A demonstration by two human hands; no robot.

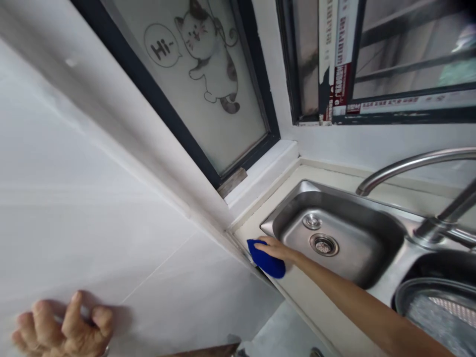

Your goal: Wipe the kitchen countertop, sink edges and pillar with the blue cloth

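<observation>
Bearings from the centre of the view, twelve at top.

Blue cloth [268, 264]: at five o'clock, lying on the pale counter [307, 293] between sink corner and counter edge, right at that edge; overhang hard to tell.

Right hand [273, 247]: at five o'clock, closed over the blue cloth, fingers on top.

Left hand [64, 327]: at eight o'clock, before the white wall [92, 228], fingers crooked and apart, nothing visible in grasp; contact with wall uncertain.

Likely faults: cloth slipping off the counter, from too wide a sweep past the edge; cloth snagging, from the tight joint of counter and wall; unsteady balance, from a long right-arm reach with little left-hand support.

Containers: steel sink [357, 250], at four o'clock, with strainer drain [324, 245] and, at eleven o'clock from the drain, round metal piece [311, 221], apparently loose. Farther out at four o'clock, dark-rimmed vessel [404, 288], seemingly in a second basin, cut by frame; translucent contents and perforated strip, exact nature unclear. Above, at three o'clock: curved faucet [412, 162].
</observation>
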